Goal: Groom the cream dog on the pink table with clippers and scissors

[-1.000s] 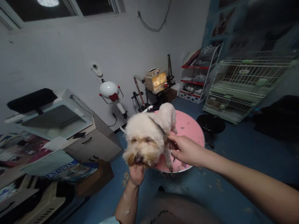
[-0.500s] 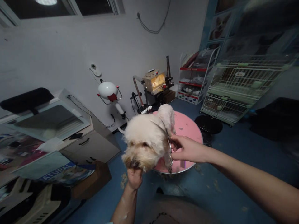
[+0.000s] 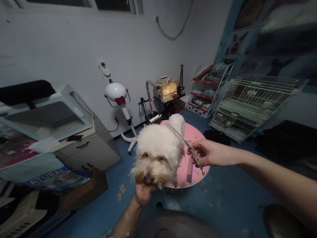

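Left hand (image 3: pixel 143 195) cupping white dog's (image 3: pixel 158 142) chin, fingers hidden, cannot tell grip; right hand (image 3: pixel 207 152) clamping grip around scissors (image 3: pixel 190 148); pink desk (image 3: pixel 193 131) carrying dog.

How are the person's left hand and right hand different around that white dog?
The left hand is beneath the dog, at its chin, while the right hand is out beside it. The left hand touches the dog, its fingers mostly hidden; the right hand, apart from its head, holds metal scissors. The left hand reaches up from below, the right hand in from the side. Both are bare.
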{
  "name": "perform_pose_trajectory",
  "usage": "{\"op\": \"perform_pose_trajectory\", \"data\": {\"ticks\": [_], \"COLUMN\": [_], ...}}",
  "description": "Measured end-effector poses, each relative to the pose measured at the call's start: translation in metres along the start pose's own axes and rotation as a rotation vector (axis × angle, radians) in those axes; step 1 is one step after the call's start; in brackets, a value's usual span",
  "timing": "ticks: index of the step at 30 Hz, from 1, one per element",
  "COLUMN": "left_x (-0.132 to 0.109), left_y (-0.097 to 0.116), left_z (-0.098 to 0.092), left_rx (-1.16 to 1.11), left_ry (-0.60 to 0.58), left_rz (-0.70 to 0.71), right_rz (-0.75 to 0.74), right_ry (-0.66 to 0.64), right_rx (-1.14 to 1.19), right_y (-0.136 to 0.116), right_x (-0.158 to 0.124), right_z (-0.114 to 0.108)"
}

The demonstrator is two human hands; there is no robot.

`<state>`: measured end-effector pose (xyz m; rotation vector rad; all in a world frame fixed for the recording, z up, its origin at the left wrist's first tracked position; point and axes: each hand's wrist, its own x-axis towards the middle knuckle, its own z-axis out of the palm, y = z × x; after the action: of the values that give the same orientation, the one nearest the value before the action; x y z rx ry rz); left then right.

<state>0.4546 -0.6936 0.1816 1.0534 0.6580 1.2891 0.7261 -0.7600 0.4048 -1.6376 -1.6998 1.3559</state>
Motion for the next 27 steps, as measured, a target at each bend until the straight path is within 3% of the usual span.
{"op": "perform_pose_trajectory", "data": {"ticks": [18,27], "left_x": [-0.004,-0.003], "left_y": [-0.003,0.015], "left_z": [0.005,0.019], "left_rx": [-0.166,-0.179], "left_ry": [-0.125,-0.28], "left_rz": [-0.131,0.0], "right_rz": [0.092,0.212], "right_ry": [-0.171,-0.24], "right_rx": [-0.254,-0.425], "right_y": [-0.048,-0.086], "right_x": [0.015,0.025], "right_z": [-0.034,-0.044]}}
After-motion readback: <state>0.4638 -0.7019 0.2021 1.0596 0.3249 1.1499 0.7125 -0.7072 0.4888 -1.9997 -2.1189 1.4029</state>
